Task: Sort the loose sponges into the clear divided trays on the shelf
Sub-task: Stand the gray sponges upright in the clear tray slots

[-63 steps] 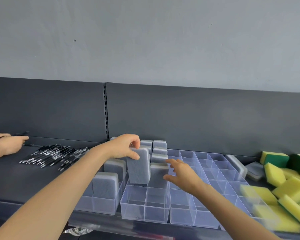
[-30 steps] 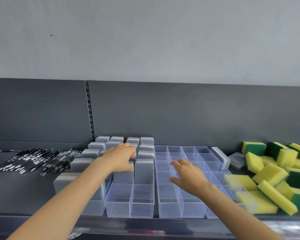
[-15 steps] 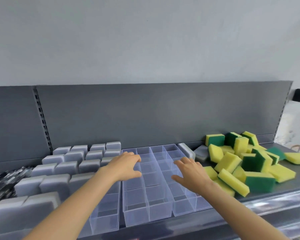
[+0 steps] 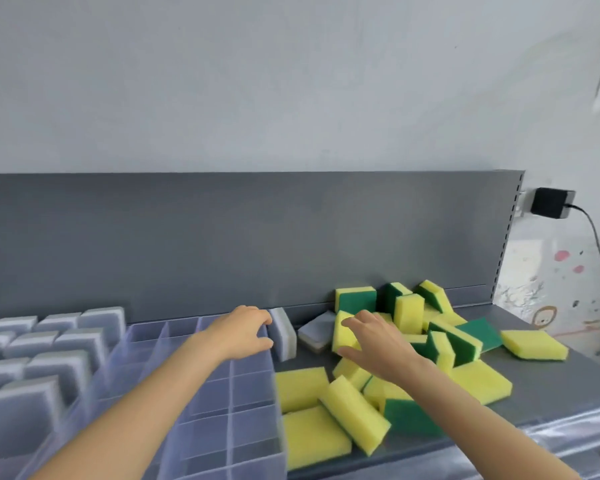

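Left hand (image 4: 241,336), fingers loosely curved, holds nothing; its tips reach the upright grey sponge (image 4: 284,336) at the clear tray's (image 4: 246,393) back right corner, contact unclear. Right hand (image 4: 374,346), fingers spread, hovers over loose yellow-green sponges (image 4: 305,384) on the shelf's (image 4: 551,382) right end. Filed grey sponges (image 4: 49,344) are blurred and cut off at the left.

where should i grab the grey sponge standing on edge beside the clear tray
Probably its top edge, from above. The grey sponge stands upright on a narrow side, close against the right wall of the clear tray, so its top is the most open part. Pinch across the two broad faces; the left hand is right beside it.
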`<state>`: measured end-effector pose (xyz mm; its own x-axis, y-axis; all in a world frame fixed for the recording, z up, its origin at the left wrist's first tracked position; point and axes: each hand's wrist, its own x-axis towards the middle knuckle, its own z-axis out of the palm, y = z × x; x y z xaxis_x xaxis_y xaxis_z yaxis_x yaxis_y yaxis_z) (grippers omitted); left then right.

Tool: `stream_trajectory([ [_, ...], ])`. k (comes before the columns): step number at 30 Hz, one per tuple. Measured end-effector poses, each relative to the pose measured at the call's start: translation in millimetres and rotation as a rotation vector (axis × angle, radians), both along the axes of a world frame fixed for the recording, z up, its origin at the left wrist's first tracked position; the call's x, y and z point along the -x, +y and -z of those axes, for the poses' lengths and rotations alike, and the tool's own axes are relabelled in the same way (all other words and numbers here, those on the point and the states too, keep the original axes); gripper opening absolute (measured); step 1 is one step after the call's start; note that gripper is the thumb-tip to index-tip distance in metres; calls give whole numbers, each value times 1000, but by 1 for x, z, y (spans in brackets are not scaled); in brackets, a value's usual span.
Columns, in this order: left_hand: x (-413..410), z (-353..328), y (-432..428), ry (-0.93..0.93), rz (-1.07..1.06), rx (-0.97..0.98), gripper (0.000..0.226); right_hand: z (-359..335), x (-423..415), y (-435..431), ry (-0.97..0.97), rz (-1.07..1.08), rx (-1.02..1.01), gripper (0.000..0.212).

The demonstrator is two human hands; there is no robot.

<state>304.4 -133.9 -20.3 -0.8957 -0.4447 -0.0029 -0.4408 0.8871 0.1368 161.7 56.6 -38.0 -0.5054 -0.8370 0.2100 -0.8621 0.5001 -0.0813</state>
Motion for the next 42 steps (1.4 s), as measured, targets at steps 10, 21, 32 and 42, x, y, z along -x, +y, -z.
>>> stream_trajectory([
  [10,49,9,-13,-15,-129,-54,45,-9,61,-26,-9,-179,-69,51],
  [21,102,28,-42,-68,-211,24,52,3,83,-102,9,-314,-365,65],
  [32,132,52,-53,-124,-291,180,60,32,97,-142,58,-377,-610,84],
  [42,129,31,-45,152,-351,21,21,18,103,-128,-71,-352,-320,75],
])
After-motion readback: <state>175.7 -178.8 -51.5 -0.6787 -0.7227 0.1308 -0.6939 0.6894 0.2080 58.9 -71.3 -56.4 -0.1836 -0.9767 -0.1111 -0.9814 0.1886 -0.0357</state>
